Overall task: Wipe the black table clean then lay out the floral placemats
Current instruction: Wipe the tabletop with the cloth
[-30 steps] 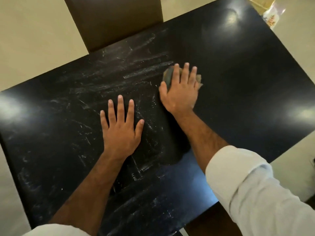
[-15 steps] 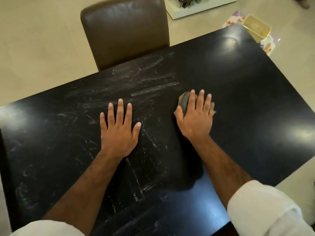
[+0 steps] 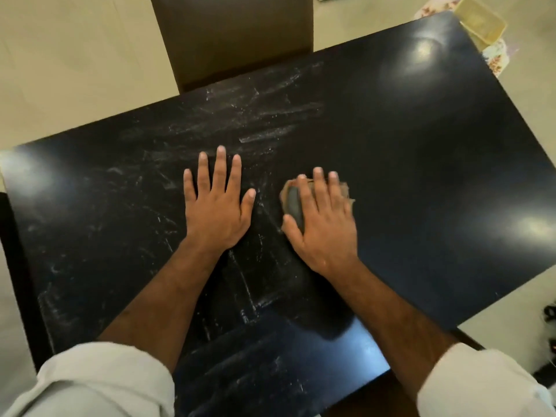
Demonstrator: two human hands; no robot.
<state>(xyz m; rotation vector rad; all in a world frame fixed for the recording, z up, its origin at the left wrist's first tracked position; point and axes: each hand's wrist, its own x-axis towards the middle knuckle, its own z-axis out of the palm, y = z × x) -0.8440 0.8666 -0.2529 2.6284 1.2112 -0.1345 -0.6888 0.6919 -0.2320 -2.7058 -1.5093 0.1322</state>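
The left hand (image 3: 218, 212) lies flat on the table (image 3: 421, 176), fingers straight and spread, holding nothing; it looks like a brace. Just beside it, the right hand (image 3: 323, 227) presses a cloth (image 3: 293, 203) down on the top with nearly straight fingers laid over it and the thumb along its near edge, so this is a press, not a pinch. The cloth is a small grey-brown wad, bunched under the palm with corners poking out past the fingertips. It looks soft, light and limp, so it will likely fold or roll if pushed from one edge. It is best driven from above with the whole palm, weight spread evenly. The table is hard and glossy, so the cloth should slide easily. White smears (image 3: 264, 115) cover the left half and the middle, while the right half shines clean. The wiping seems about half done. Floral placemats (image 3: 496, 58) show beyond the far right corner, apparently on the floor under a yellow tray (image 3: 480, 24). They are probably thin and flexible, best lifted by an edge once the tray is off. A chair (image 3: 231, 34) stands at the far side.
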